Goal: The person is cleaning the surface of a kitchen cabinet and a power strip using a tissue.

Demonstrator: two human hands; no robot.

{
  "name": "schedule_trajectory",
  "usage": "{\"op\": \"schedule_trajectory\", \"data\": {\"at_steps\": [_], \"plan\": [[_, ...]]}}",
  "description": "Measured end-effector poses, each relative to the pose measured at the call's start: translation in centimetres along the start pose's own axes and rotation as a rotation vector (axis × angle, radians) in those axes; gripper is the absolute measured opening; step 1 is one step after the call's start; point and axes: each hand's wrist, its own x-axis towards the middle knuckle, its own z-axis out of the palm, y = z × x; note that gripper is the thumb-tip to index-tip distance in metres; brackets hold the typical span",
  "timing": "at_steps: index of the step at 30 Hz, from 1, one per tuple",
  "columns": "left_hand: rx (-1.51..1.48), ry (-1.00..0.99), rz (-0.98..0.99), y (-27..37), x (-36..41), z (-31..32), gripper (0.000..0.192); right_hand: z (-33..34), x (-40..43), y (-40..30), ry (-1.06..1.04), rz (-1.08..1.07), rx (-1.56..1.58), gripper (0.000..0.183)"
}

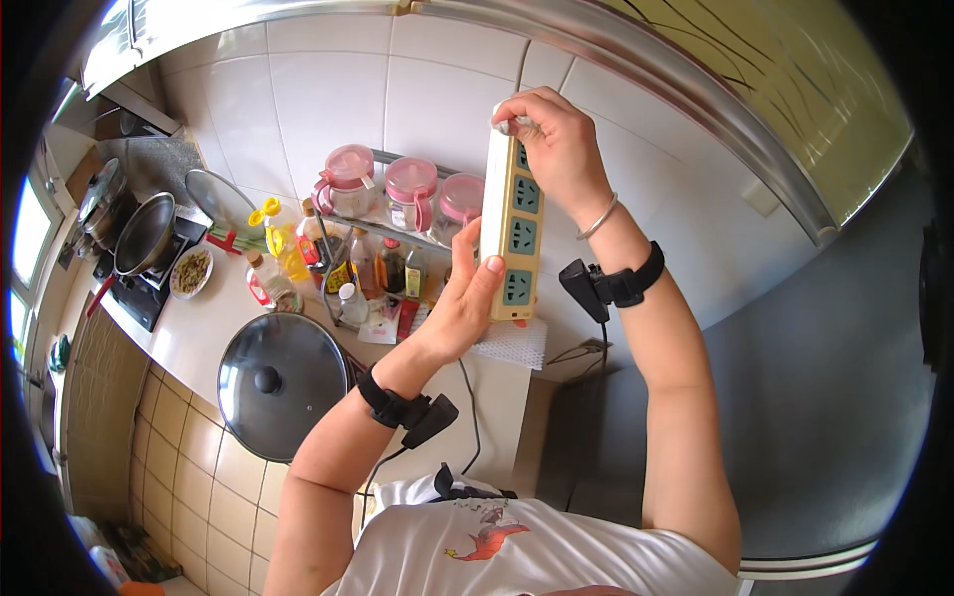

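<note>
A cream power strip [494, 246] with several green sockets is held up in front of the tiled wall, nearly upright. My left hand [463, 302] grips it by its lower half, thumb across the front edge. At its top end, my right hand [557, 141] pinches a small crumpled whitish wad [514, 125], perhaps tissue or cloth, against the strip. The right fingers cover part of the uppermost socket. Below the strip lies a white mesh foam sheet [514, 344] on the counter's edge.
Pink-lidded jars [411, 186] and sauce bottles fill a metal rack [387, 223] behind my left hand. A glass-lidded electric pan [287, 384] stands on the counter's near edge. Farther left are a plate of food [191, 272] and a wok [145, 235]. A dark refrigerator [805, 387] stands right.
</note>
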Motion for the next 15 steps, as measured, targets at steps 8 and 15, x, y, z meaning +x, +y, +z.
{"op": "schedule_trajectory", "data": {"at_steps": [8, 15], "plan": [[0.030, 0.004, 0.056, -0.5, 0.5, -0.5, 0.060, 0.0, 0.9, 0.2, 0.041, -0.031, -0.003, 0.021], [0.072, 0.038, 0.178, -1.8, 0.7, -2.1, 0.051, -0.3, -5.0, -6.0, -0.251, -0.211, -0.007, 0.018]]}}
